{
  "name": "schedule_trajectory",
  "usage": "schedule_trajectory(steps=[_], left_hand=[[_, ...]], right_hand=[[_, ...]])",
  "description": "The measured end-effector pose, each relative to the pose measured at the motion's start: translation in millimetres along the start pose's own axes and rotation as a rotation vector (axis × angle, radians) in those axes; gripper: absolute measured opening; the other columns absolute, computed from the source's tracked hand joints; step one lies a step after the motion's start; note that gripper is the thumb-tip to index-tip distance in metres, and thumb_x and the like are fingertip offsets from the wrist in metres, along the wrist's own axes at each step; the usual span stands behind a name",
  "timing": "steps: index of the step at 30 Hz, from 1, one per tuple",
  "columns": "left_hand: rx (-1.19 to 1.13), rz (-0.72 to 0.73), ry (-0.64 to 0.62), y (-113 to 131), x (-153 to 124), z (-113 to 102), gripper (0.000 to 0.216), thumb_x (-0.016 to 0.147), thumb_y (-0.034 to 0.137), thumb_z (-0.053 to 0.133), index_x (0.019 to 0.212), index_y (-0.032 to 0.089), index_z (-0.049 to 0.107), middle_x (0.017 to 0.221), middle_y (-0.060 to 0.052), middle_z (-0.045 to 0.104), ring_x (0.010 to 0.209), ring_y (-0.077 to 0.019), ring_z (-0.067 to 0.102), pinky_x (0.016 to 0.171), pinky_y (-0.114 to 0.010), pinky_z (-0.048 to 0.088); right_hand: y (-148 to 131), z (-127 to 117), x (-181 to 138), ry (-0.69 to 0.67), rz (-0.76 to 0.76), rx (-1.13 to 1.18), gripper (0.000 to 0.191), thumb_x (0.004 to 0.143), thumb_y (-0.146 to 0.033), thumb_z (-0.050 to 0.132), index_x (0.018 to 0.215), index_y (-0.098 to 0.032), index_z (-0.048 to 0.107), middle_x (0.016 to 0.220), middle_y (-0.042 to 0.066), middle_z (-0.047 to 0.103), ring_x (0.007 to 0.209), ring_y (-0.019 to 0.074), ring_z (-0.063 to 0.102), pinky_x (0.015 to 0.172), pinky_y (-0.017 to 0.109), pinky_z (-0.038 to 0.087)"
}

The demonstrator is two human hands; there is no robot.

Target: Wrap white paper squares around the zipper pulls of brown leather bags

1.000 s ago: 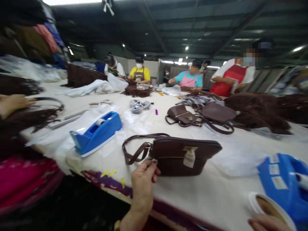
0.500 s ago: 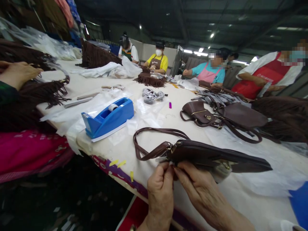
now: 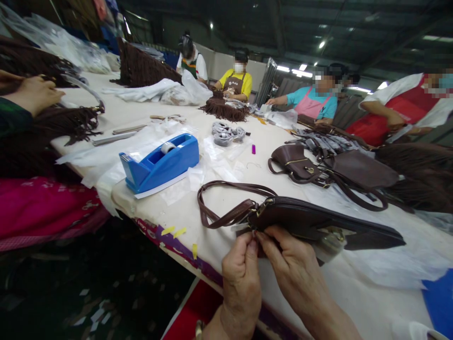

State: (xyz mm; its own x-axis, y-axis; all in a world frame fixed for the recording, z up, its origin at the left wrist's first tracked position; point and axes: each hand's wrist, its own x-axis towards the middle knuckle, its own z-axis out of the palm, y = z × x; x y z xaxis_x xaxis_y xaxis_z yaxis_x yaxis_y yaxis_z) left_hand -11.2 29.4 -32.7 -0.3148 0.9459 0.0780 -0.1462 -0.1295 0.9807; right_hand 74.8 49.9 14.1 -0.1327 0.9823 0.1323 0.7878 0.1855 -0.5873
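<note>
A dark brown handbag [image 3: 304, 215] lies at the near edge of the table, its zipper side up and a metal clasp under clear film on its front. Its looped brown strap [image 3: 230, 215] stretches to the left. At the bag's left end, my left hand [image 3: 242, 278] is closed in a pinch, thumb against forefinger. My right hand [image 3: 297, 269] is closed too, its fingertips meeting the left ones just below the strap's ring. Whatever small piece sits between the fingertips is mostly hidden; only a pale bit shows.
A blue tape dispenser [image 3: 161, 163] stands left of the bag. Beyond lie grey wrapped rolls [image 3: 228, 133], a small purple piece [image 3: 253, 149] and more brown bags [image 3: 361, 167]. A co-worker's hand [image 3: 35, 94] works on fringed brown material at left. Several people stand around the table.
The bag's left end is tipped up slightly, and my hands have shifted a little to the right in view. Both keep pinching at the same spot. The camera view has moved slightly.
</note>
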Motion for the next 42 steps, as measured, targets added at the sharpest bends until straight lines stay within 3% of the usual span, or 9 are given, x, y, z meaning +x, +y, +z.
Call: schedule_trajectory(steps=[3, 9, 13, 16, 21, 25, 33, 38, 42], left_hand=[[0.057, 0.017, 0.053, -2.5, -0.5, 1.5, 0.015, 0.083, 0.021, 0.047, 0.084, 0.020, 0.062, 0.077, -0.003, 0.067, 0.075, -0.0162, 0.062, 0.069, -0.023, 0.046], [-0.009, 0.059, 0.129, -9.1, -4.1, 1.0, 0.028, 0.080, 0.016, 0.053, 0.108, 0.018, 0.050, 0.100, -0.010, 0.067, 0.094, -0.0197, 0.063, 0.083, -0.028, 0.047], [0.122, 0.193, 0.105, -9.6, -4.0, -3.9, 0.023, 0.078, 0.012, 0.054, 0.099, 0.019, 0.060, 0.097, -0.011, 0.068, 0.093, -0.0212, 0.063, 0.084, -0.029, 0.046], [0.174, 0.182, 0.078, -5.3, -2.5, -5.0, 0.022, 0.079, 0.012, 0.051, 0.096, 0.019, 0.062, 0.094, -0.010, 0.069, 0.089, -0.0197, 0.064, 0.081, -0.027, 0.047], [0.044, -0.039, 0.055, 7.1, 2.6, -3.2, 0.014, 0.079, 0.018, 0.053, 0.089, 0.018, 0.062, 0.079, -0.004, 0.068, 0.068, -0.0144, 0.061, 0.062, -0.023, 0.046], [-0.165, -0.270, -0.007, 16.9, 10.9, -4.8, 0.011, 0.073, 0.019, 0.058, 0.081, 0.014, 0.061, 0.053, 0.002, 0.059, 0.041, -0.0075, 0.042, 0.042, -0.019, 0.032], [-0.403, -0.569, -0.167, 35.5, 28.2, -12.5, 0.006, 0.060, 0.010, 0.059, 0.055, 0.012, 0.055, 0.044, 0.003, 0.050, 0.034, -0.0024, 0.033, 0.038, -0.017, 0.023], [-0.534, -0.772, -0.181, 41.5, 36.2, -16.5, 0.017, 0.057, -0.004, 0.051, 0.062, 0.011, 0.055, 0.046, 0.004, 0.048, 0.033, -0.0007, 0.031, 0.036, -0.014, 0.021], [-0.664, -0.975, -0.170, 42.7, 38.9, -19.2, 0.020, 0.064, -0.008, 0.045, 0.065, 0.011, 0.051, 0.048, 0.004, 0.045, 0.034, -0.0004, 0.032, 0.036, -0.012, 0.023]], right_hand=[[-2.8, -0.8, 1.8, -0.005, 0.034, 0.024, 0.030, 0.084, -0.038, 0.040, 0.068, -0.021, 0.058, 0.062, 0.001, 0.062, 0.059, 0.0175, 0.058, 0.056, 0.025, 0.037], [-6.6, -3.3, 3.8, 0.018, 0.018, 0.038, 0.031, 0.081, -0.038, 0.042, 0.061, -0.020, 0.058, 0.054, 0.000, 0.058, 0.053, 0.0155, 0.051, 0.051, 0.024, 0.034], [-5.8, -3.2, 3.3, 0.000, 0.010, 0.053, 0.028, 0.080, -0.036, 0.042, 0.063, -0.020, 0.057, 0.058, 0.001, 0.059, 0.057, 0.0162, 0.052, 0.054, 0.024, 0.035], [-5.9, -3.8, 2.9, -0.012, 0.017, 0.078, 0.027, 0.080, -0.035, 0.041, 0.065, -0.020, 0.058, 0.060, 0.000, 0.059, 0.058, 0.0160, 0.052, 0.055, 0.024, 0.035], [-5.5, -5.3, 5.3, -0.062, 0.022, 0.155, 0.029, 0.082, -0.036, 0.040, 0.066, -0.019, 0.057, 0.062, 0.001, 0.059, 0.061, 0.0164, 0.053, 0.056, 0.024, 0.036], [-2.8, -7.5, 9.4, -0.108, 0.001, 0.146, 0.028, 0.082, -0.034, 0.040, 0.063, -0.019, 0.053, 0.059, 0.000, 0.056, 0.058, 0.0153, 0.050, 0.055, 0.024, 0.036], [-3.0, -21.1, 11.8, -0.184, -0.038, 0.021, 0.027, 0.079, -0.029, 0.037, 0.071, -0.018, 0.060, 0.067, 0.003, 0.063, 0.063, 0.0174, 0.056, 0.057, 0.027, 0.038], [-3.7, -18.6, 4.9, -0.028, -0.059, -0.005, 0.026, 0.078, -0.028, 0.040, 0.078, -0.018, 0.064, 0.072, 0.005, 0.069, 0.067, 0.0199, 0.062, 0.062, 0.028, 0.040], [1.7, -5.7, 0.8, 0.172, -0.021, 0.017, 0.020, 0.076, -0.031, 0.045, 0.082, -0.017, 0.058, 0.070, 0.006, 0.067, 0.061, 0.0205, 0.062, 0.056, 0.028, 0.040]])
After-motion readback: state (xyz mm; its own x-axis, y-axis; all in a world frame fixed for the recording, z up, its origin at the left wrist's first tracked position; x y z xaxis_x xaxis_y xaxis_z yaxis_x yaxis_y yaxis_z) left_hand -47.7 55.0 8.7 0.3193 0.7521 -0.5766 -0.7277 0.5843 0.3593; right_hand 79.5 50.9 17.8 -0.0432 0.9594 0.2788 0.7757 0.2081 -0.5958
